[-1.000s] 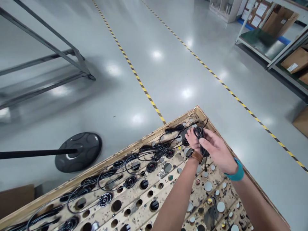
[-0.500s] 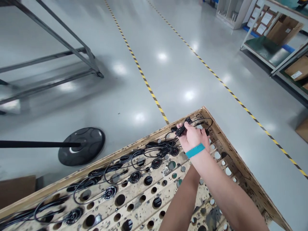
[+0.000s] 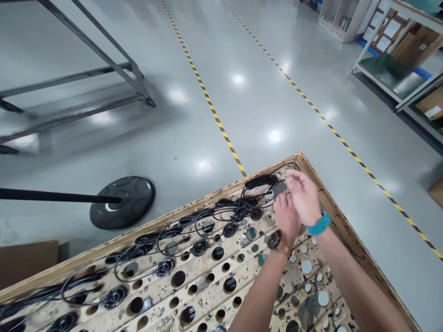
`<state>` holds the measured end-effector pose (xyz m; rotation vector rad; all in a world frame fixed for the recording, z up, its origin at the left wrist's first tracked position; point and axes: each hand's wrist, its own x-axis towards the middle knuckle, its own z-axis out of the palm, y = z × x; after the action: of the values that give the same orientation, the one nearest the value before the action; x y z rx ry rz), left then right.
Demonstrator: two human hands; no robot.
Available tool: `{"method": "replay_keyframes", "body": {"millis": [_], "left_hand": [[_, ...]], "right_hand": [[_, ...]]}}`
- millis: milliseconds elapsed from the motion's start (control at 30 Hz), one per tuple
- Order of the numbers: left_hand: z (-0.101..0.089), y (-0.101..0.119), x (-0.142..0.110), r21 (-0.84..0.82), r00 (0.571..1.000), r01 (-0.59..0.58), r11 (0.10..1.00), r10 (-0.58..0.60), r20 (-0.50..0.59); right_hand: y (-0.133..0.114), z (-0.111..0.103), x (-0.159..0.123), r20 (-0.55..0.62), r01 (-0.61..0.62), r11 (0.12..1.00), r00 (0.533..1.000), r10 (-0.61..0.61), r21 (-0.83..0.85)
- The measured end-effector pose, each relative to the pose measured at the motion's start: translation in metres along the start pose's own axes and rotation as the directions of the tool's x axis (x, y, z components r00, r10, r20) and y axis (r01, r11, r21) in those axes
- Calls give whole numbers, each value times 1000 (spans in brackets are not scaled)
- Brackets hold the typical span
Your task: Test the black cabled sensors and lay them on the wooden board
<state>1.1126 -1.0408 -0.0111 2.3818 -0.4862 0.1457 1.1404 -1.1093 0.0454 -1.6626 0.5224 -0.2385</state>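
A worn wooden board (image 3: pixel 194 203) full of round holes lies in front of me. Along its far edge sit several black round parts (image 3: pixel 199 247), each with a black cable looped beside it. A coiled black cable bundle (image 3: pixel 262 180) rests at the board's far corner. My right hand (image 3: pixel 303 197), with a teal wristband, hovers just right of that bundle with its fingers stretched out and blurred by motion. My left hand (image 3: pixel 286 220), wearing a brown-strapped watch, is right beside it over the board; its fingers are smeared and partly hidden.
A black disc base (image 3: pixel 122 203) with a dark pole (image 3: pixel 51 197) stands on the grey floor left of the board. Yellow-black tape lines (image 3: pixel 207 99) cross the floor. A metal frame (image 3: pixel 86 74) is at far left, shelving with cardboard boxes (image 3: pixel 398 64) at far right.
The cable bundle that my hands held has come to lie on the board's far corner. My right hand has drawn back to the right, and my left hand shows again beside it.
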Motion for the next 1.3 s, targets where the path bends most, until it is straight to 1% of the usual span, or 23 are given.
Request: {"method": "replay_keyframes", "body": {"millis": [33, 67, 100, 133, 167, 200, 233, 267, 333, 400, 433, 500, 600, 700, 800, 900, 967, 1067, 1133, 1200, 1300], "left_hand": [[-10, -11, -5, 48, 999, 34, 998, -32, -33], [-21, -23, -8, 96, 994, 79, 992, -70, -88], [-33, -37, -9, 141, 984, 120, 983, -98, -149], [-46, -51, -9, 190, 974, 153, 970, -115, -198], [-57, -65, -7, 240, 967, 180, 954, -127, -219], [-68, -78, -3, 293, 966, 199, 935, -138, -218], [-76, -90, 2, 348, 968, 219, 912, -158, -194], [-82, -100, 6, 402, 972, 229, 887, -184, -147], [-87, -115, 15, 492, 969, 226, 841, -244, -28], [-88, -123, 21, 534, 960, 195, 823, -272, 70], [-87, -126, 23, 536, 959, 174, 826, -266, 99], [-87, -129, 25, 515, 967, 144, 845, -231, 109], [-92, -133, 25, 470, 985, 119, 875, -164, 54], [-95, -136, 20, 457, 992, 111, 883, -122, -4], [-94, -134, 14, 457, 994, 104, 883, -84, -65], [-89, -123, 14, 403, 994, 32, 915, 11, -105], [-82, -113, 20, 359, 995, -49, 932, 78, -66], [-68, -99, 36, 336, 987, -163, 928, 148, 70], [-59, -95, 47, 358, 973, -205, 911, 150, 175], [-53, -94, 55, 389, 959, -220, 895, 125, 253], [-53, -94, 61, 382, 947, -236, 894, 124, 296]], "right_hand": [[3, -10, 10, -39, 9, 992, 999, -14, -124], [8, -20, 19, -58, 13, 959, 998, -31, -284], [14, -29, 26, -48, 20, 891, 998, -46, -453], [22, -36, 32, -7, 37, 799, 999, -51, -600], [30, -42, 36, 53, 67, 709, 998, -41, -702], [38, -46, 37, 117, 107, 632, 993, -25, -767], [45, -50, 37, 172, 147, 577, 985, -10, -803], [52, -52, 35, 212, 178, 541, 977, 0, -822], [65, -53, 31, 243, 202, 509, 970, 15, -837], [75, -53, 27, 229, 190, 511, 973, 13, -838], [80, -52, 26, 210, 178, 520, 978, 3, -835], [89, -51, 24, 159, 150, 547, 987, -30, -824], [98, -49, 21, 59, 76, 591, 997, -49, -803], [100, -46, 16, 2, 24, 615, 999, -37, -788], [99, -45, 11, -25, 3, 604, 999, -38, -797], [97, -45, 9, -24, -11, 574, 1000, -15, -818], [97, -46, 9, -8, -7, 565, 1000, 1, -825], [97, -46, 10, -7, -13, 580, 1000, 12, -815], [97, -45, 11, -30, -40, 598, 999, 26, -801], [96, -44, 12, -57, -73, 604, 997, 44, -794], [95, -42, 12, -89, -114, 601, 993, 71, -791]]}}
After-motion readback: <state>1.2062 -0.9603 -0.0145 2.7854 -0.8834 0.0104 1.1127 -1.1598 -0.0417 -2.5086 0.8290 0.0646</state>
